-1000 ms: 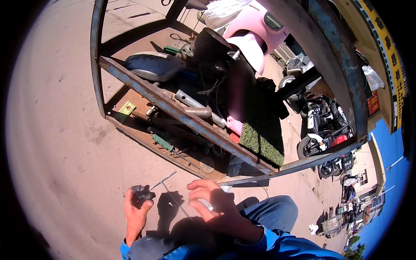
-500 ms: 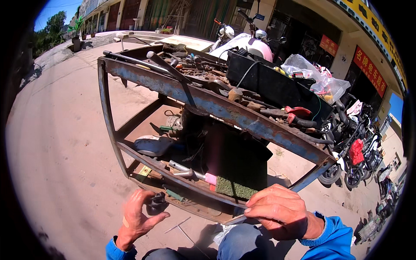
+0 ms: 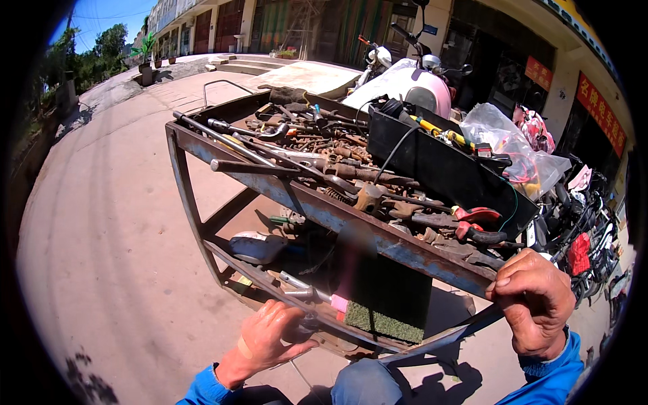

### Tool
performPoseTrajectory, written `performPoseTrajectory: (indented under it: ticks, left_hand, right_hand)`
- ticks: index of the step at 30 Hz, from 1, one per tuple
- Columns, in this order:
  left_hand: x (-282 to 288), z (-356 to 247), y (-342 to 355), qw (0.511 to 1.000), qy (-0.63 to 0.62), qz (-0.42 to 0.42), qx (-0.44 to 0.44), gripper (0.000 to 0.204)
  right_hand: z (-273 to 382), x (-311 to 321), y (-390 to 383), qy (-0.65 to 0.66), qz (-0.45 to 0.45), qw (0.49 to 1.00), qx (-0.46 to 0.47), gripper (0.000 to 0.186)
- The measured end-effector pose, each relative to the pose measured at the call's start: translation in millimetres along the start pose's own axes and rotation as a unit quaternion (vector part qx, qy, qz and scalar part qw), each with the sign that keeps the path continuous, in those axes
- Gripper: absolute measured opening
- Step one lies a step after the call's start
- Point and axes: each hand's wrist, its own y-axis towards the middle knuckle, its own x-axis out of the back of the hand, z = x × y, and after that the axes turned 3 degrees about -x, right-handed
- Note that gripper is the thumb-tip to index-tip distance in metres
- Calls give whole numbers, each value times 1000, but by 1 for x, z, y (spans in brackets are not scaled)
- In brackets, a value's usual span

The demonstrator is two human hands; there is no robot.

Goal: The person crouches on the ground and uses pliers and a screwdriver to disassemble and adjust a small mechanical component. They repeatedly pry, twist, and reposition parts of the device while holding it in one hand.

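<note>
Beside the knees, a rusty metal cart (image 3: pixel 192 202). On top, a tray (image 3: pixel 317 209) heaped with spanners, rods and rusty hardware; underneath, a lower shelf (image 3: pixel 256 275) bearing a pale rounded shell (image 3: pixel 256 248), a metal tube and green turf (image 3: pixel 385 320). Inside the tray, a black box (image 3: pixel 445 182) with yellow-handled tools. By its far end, a clear bag (image 3: pixel 493 135) with coloured contents. At the tray's near right corner, right hand (image 3: pixel 536 300), fingers curled, impossible to tell whether pinching anything. Before the lower shelf, left hand (image 3: pixel 273 335), bent around a small dark part (image 3: pixel 308 325), mostly hidden.

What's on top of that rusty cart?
On the cart: rusty tools, a red-handled tool and a long black box. The pile hides most of the surface; the box's side hides its bottom.
</note>
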Motion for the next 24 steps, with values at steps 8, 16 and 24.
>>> performPoseTrajectory:
  ticks: [8, 16, 24]
  left_hand:
    - [-11, -2, 6, 999, -33, -18, 17, 55]
    - [-18, -14, 15, 998, -58, 11, 23, 57]
    - [-41, -18, -4, 996, -73, -15, 53, 61]
  right_hand:
    - [-19, 10, 8, -68, -60, 996, 11, 14]
    - [-33, 14, 5, -97, -77, 992, 13, 13]
    - [-49, 15, 4, -71, -86, 993, 37, 18]
